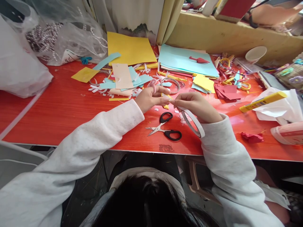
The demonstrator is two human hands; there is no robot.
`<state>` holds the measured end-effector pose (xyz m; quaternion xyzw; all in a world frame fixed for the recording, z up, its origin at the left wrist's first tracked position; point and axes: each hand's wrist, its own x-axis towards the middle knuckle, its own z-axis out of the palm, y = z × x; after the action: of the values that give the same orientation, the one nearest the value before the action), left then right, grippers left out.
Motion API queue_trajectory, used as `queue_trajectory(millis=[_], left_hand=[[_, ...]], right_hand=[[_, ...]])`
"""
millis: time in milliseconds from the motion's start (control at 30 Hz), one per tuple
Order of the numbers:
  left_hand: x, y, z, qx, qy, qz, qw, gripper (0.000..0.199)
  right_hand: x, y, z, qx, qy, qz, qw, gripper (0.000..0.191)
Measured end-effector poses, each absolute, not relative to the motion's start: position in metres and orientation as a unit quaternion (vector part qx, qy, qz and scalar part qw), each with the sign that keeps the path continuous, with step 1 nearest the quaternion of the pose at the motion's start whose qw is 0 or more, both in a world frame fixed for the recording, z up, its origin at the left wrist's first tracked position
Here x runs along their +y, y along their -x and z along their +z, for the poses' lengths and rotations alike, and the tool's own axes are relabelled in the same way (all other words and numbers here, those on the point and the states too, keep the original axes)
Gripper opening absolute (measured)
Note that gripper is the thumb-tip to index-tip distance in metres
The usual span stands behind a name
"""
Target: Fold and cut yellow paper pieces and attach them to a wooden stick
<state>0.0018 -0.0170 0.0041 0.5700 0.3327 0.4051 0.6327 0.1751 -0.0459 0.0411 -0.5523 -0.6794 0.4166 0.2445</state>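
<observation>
My left hand (pixel 151 98) pinches a small yellow paper piece (pixel 167 96) between thumb and finger. A pink curled paper shape (pixel 152 84) shows at its back fingers; I cannot tell if it is held. My right hand (pixel 199 105) is closed, its fingertips meeting the left ones at the yellow piece. From its palm hangs a roll of white tape (pixel 193 122), tilted toward the wrist. Below both hands, black-handled scissors (pixel 163 127) lie with their blades apart. Just behind the fingers rests another tape roll (pixel 174 82).
Paper strips and scraps (pixel 123 78) lie behind my left hand. Further back are a yellow sheet (pixel 130 49) and a stack of blue sheets (pixel 177 60). Red paper pieces (pixel 227 92), a yellow glue stick (pixel 262 101) and a paper cup (pixel 255 55) are to the right.
</observation>
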Motion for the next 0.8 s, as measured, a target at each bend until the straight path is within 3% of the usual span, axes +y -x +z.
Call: queue_trajectory(millis=[267, 800], left_hand=[[-0.0169, -0.0045, 0.0066, 0.372, -0.544, 0.422, 0.623, 0.012], [-0.0131, -0.0018, 0.0016, 0.368, -0.624, 0.408, 0.556, 0.015]], right_hand=[[-0.0451, -0.1761, 0.0408, -0.681, 0.574, 0.391, 0.232, 0.034], [-0.0438, -0.1778, 0.0438, -0.673, 0.598, 0.378, 0.216, 0.019]])
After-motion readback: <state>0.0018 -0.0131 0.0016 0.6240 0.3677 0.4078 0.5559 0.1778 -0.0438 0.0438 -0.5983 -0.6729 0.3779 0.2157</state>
